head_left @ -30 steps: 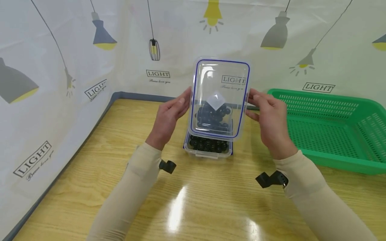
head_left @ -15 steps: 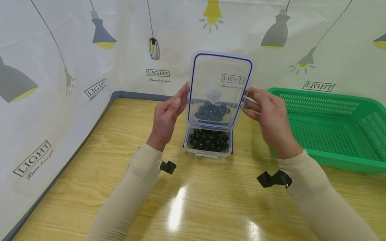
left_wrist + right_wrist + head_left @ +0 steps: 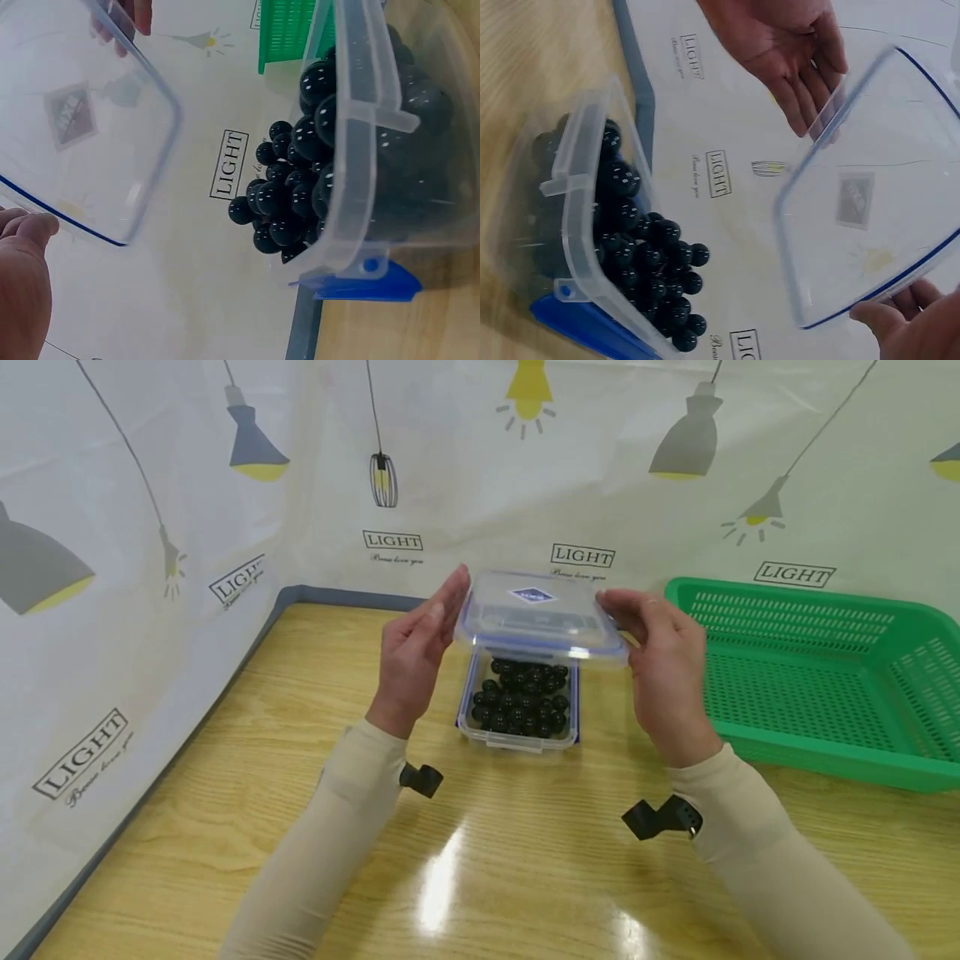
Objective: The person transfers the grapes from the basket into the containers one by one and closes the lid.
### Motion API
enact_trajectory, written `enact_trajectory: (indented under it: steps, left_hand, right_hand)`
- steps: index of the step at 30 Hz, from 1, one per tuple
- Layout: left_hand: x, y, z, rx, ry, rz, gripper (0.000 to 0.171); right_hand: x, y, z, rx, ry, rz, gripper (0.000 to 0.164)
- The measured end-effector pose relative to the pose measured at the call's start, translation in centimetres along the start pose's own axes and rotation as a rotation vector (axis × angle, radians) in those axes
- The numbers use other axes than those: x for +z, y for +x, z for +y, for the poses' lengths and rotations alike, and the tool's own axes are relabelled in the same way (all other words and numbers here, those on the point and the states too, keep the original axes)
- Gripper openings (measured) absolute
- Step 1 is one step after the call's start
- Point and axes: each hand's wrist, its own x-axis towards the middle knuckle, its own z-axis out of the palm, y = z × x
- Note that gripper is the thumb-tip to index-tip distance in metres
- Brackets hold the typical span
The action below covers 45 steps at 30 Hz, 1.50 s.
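Observation:
A clear lid (image 3: 536,614) with a blue seal and a diamond label is held in the air above an uncovered clear plastic food container (image 3: 517,743). Dark, shiny balls (image 3: 521,702) are heaped in the container, which stands on the table. My right hand (image 3: 667,677) pinches the lid's right edge between thumb and fingers. At its left edge my left hand (image 3: 412,660) touches the lid with fairly straight fingers; the right wrist view shows the left palm (image 3: 780,45) facing the lid. Blue clips (image 3: 367,285) hang at the container's sides.
A green perforated basket (image 3: 795,693) stands at the right on the wooden table (image 3: 525,860). White sheeting (image 3: 465,460) printed with lamps rises behind and at the left. A grey strip (image 3: 345,600) runs along the table's back edge.
The lid has tipped from nearly upright to nearly flat, its label now facing up. More of the balls in the container show. The container and basket stay put.

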Motion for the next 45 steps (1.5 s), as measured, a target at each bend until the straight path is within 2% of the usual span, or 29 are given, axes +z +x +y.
enact_trajectory:
  steps: [4,9,14,22,26,31,37,45]
  left_hand:
    - [-0.3,-0.5,-0.7,-0.039,0.097,0.018,0.035]
    - [-0.7,-1.1,-1.5,-0.136,0.184,0.016,0.042]
    - [-1.5,-1.6,-2.7,-0.196,0.217,0.029,0.044]
    - [-2.3,-2.4,-5.0,-0.330,0.282,0.041,0.047]
    - [-2.3,-2.7,-5.7,-0.360,0.324,0.026,0.050]
    - [-2.4,-2.9,-6.0,-0.366,0.369,-0.011,0.054]
    - [-2.6,-2.9,-6.2,-0.386,0.406,-0.045,0.057]
    - [-2.7,-2.5,-6.1,-0.469,0.515,-0.096,0.058]
  right_hand:
    - [0.2,-0.1,1.3,-0.008,-0.185,0.049,0.023]
    - [0.3,-0.3,2.6,0.034,-0.344,0.074,0.038]
    - [0.0,-0.6,4.6,0.091,-0.348,0.044,0.041]
    - [-0.7,-0.9,7.6,0.184,-0.389,0.078,0.043]
    - [-0.9,-1.1,8.5,0.198,-0.402,0.091,0.045]
    - [-1.0,-1.1,9.4,0.174,-0.351,0.078,0.047]
    - [-1.1,-1.0,10.1,0.151,-0.366,0.053,0.047]
    - [-1.3,-1.1,10.1,0.244,-0.469,0.035,0.044]
